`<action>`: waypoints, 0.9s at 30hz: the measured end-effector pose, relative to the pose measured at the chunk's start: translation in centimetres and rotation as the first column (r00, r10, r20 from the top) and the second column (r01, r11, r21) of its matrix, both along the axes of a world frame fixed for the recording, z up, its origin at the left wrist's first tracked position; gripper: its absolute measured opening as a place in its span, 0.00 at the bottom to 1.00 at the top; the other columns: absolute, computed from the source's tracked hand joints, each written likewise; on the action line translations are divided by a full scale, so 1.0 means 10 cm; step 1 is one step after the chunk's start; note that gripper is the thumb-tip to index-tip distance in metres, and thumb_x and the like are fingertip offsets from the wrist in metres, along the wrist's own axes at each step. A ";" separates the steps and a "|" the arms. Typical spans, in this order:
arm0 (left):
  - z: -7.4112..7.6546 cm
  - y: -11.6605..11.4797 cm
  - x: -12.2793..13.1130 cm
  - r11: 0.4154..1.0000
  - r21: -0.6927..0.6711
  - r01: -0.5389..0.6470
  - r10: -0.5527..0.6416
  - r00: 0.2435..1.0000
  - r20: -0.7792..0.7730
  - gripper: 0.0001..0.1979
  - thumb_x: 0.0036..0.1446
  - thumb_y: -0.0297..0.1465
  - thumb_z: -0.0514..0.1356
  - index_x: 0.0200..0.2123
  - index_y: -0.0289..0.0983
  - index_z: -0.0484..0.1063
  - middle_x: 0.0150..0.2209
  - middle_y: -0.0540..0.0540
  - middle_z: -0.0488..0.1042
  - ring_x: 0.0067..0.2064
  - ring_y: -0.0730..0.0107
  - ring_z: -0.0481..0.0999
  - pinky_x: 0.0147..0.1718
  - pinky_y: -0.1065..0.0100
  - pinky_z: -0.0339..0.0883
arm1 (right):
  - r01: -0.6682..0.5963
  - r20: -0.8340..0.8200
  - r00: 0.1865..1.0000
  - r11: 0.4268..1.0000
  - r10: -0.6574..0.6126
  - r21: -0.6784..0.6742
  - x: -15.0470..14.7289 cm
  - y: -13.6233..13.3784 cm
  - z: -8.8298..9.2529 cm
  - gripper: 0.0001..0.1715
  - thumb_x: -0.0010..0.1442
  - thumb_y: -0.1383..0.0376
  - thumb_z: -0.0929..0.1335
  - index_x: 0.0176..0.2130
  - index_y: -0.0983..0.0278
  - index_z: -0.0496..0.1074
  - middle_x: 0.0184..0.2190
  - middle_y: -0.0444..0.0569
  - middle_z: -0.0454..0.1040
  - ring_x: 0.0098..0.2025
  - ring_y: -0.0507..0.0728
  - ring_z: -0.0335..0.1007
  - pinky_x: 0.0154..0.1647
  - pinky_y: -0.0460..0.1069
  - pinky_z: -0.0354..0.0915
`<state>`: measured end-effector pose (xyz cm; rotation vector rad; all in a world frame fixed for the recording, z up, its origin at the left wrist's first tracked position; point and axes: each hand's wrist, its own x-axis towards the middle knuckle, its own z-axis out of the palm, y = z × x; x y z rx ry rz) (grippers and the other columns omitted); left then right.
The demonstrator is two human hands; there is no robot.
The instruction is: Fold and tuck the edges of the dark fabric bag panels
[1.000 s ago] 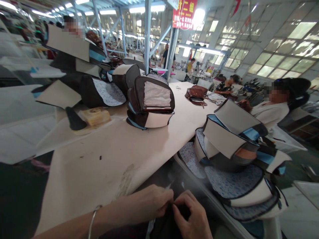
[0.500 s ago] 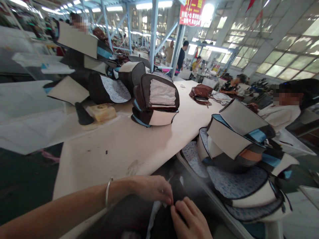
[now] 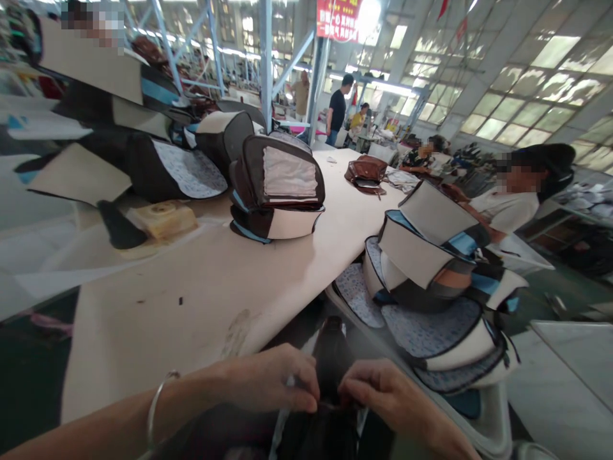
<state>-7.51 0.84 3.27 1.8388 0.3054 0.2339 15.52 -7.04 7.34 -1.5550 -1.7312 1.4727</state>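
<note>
Dark brown, glossy sheet material (image 3: 330, 436) hangs just below and between the two hands; the left hand (image 3: 280, 382) pinches its upper edge, thumb against forefinger. The right hand (image 3: 380, 390) nips the same edge, fingertips together, a narrow gap apart from the left. Ahead of the left hand, the cream tabletop (image 3: 201, 275) offers broad room up to stacked bag shells (image 3: 290, 176), its near edge slanting away. Close right of the right hand, the plastic bin (image 3: 499, 415) limits sideways room.
</note>
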 end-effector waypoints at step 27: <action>-0.06 -0.16 0.29 0.928 0.329 -0.177 0.158 0.984 0.084 0.12 0.39 0.16 0.61 0.24 0.36 0.62 0.25 0.55 0.67 0.32 0.73 0.68 0.41 0.71 0.60 | 0.111 -0.173 0.976 0.984 -0.134 -0.137 -0.16 -0.08 -0.25 0.08 0.44 0.68 0.65 0.26 0.69 0.72 0.19 0.39 0.60 0.23 0.49 0.50 0.23 0.46 0.47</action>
